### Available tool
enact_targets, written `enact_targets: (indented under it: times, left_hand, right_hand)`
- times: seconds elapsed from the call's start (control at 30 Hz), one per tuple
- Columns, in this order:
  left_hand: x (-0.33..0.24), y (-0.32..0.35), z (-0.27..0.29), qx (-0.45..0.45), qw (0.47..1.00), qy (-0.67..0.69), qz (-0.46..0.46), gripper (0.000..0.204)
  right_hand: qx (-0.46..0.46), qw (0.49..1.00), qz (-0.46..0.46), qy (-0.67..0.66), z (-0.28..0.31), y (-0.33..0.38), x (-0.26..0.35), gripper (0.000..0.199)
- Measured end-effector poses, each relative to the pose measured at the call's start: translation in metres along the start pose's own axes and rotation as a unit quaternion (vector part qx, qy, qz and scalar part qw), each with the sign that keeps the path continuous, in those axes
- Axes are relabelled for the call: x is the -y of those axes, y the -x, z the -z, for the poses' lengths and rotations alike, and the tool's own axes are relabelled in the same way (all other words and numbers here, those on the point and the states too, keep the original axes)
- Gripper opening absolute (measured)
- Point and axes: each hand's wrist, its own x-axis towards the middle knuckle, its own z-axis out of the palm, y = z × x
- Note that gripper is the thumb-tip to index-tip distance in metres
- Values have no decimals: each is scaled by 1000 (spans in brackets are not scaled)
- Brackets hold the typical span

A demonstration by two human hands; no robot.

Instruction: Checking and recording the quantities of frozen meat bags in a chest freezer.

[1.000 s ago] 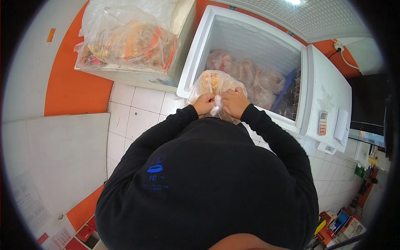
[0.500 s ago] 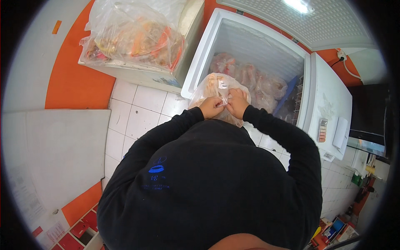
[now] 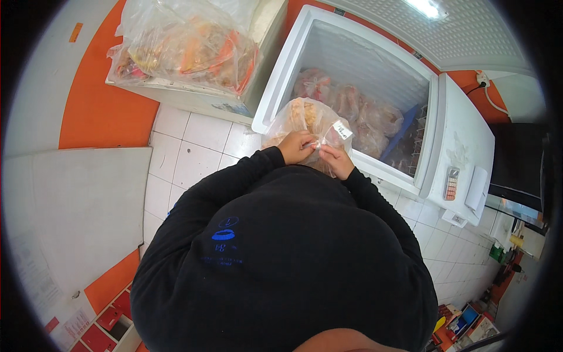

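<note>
In front of my body is a clear plastic bag [image 3: 304, 114] with pale orange-brown food inside and a white label [image 3: 342, 129] on its right side. My left hand [image 3: 297, 147] pinches the gathered plastic at the bag's near side. Close beside it, my right hand [image 3: 336, 159] is closed on the same gathered part, thumb and fingers pressed together. The bag overlaps the front rim of an open chest freezer [image 3: 274, 88]. Inside the freezer lie several bagged pinkish items [image 3: 366, 117]. What supports the bag from below is hidden.
Left of the freezer, a white cabinet [image 3: 176, 100] carries a large clear bag of mixed packages [image 3: 193, 50]. The freezer's right ledge holds a small clear pack [image 3: 451, 183]. The raised lid [image 3: 481, 35] stands behind. White tiles [image 3: 202, 132] cover the floor.
The bag has turned, so its label now sits farther right and tilted. My right hand has shifted slightly down from the top of the bag, and its fingers now pinch beside the left.
</note>
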Motion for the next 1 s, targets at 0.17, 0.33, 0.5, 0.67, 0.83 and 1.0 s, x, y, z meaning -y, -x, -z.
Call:
enact_targets:
  times: [0.17,0.33,0.5,0.67,0.83,1.0]
  left_hand:
    - [-2,0,2,35,999,1,-8,17]
    - [2,1,1,-4,1000,-9,-18,18]
    - [1,3,1,-14,1000,24,6,18]
    - [-15,8,5,-62,983,-6,171,20]
    - [-17,-7,7,-64,987,-67,-133,14]
    - [-21,-10,6,-53,988,-57,-133,10]
  right_hand:
    - [65,752,141,641,7,14,42,47]
    - [17,619,283,733,12,0,52,54]
    - [35,623,289,726,12,-5,55,49]
    - [142,941,13,308,10,-2,44,43]
    - [73,991,-87,-71,-7,14,38,69]
    - [129,971,-103,-175,-9,22,42,70]
